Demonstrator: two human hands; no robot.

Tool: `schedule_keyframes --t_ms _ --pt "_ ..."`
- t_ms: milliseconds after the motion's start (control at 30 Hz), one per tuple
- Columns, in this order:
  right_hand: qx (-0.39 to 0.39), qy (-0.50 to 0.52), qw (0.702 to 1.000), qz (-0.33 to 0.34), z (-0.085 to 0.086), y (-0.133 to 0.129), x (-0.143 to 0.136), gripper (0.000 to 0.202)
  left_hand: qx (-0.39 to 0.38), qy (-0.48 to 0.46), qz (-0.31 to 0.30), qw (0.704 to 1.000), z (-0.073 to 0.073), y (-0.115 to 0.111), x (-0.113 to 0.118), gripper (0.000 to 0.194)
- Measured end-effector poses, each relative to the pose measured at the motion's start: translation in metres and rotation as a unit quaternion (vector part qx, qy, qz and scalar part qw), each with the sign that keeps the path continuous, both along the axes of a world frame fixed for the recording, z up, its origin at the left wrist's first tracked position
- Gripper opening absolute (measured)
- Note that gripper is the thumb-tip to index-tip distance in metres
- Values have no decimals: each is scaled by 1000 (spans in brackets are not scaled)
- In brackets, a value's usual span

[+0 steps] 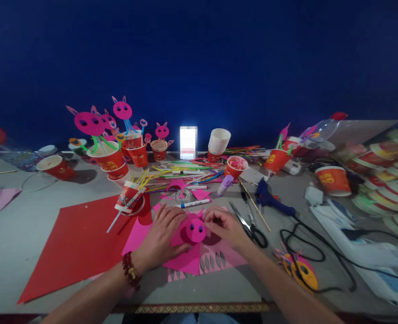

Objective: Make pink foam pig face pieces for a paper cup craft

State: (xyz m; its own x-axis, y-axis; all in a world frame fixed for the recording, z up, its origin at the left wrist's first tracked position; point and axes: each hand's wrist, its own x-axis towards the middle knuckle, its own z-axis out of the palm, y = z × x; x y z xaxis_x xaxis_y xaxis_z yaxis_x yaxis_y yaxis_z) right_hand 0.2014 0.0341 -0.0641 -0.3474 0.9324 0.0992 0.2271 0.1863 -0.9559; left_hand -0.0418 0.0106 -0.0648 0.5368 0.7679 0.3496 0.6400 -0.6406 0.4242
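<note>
A round pink paper animal face (196, 230) with dark eyes and small pointed ears lies between my hands. My left hand (165, 234) rests flat over bright pink paper (185, 261), fingers stretched out, thumb just below the face's left side. A string of dark red beads circles that wrist. The thumb and curled fingers of my right hand (225, 226) pinch at the face's right edge; the exact grip is partly hidden. Under the right wrist is light pink paper (232, 257) with leaf-shaped cutouts.
Red card (80, 243) lies left. Scissors (249, 224), a blue glue gun (273, 200) and its looping black cord (306, 229) are on the right. Behind are a marker (195, 203), a purple glue stick (225, 185), several coloured pipe cleaners and red paper cups (107, 155) with pink faces.
</note>
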Motion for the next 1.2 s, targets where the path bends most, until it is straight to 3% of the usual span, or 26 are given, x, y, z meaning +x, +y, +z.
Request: schedule_keyframes --t_ms 267,533,800,1000,1200 --pt "-104 69 992 19 -1 -4 -7 17 8 5 -12 1000 5 -4 2 47" --pt "-163 130 977 38 -5 -4 -9 23 29 0 -23 999 8 -5 1 51" --pt "-194 136 971 42 2 -10 -9 36 57 -16 0 998 9 -6 0 54" --pt "-208 130 961 128 1 -18 -14 38 71 -26 19 997 11 -6 -1 52" --pt "-192 109 968 118 -1 -20 -15 35 70 -33 24 997 11 -6 0 50"
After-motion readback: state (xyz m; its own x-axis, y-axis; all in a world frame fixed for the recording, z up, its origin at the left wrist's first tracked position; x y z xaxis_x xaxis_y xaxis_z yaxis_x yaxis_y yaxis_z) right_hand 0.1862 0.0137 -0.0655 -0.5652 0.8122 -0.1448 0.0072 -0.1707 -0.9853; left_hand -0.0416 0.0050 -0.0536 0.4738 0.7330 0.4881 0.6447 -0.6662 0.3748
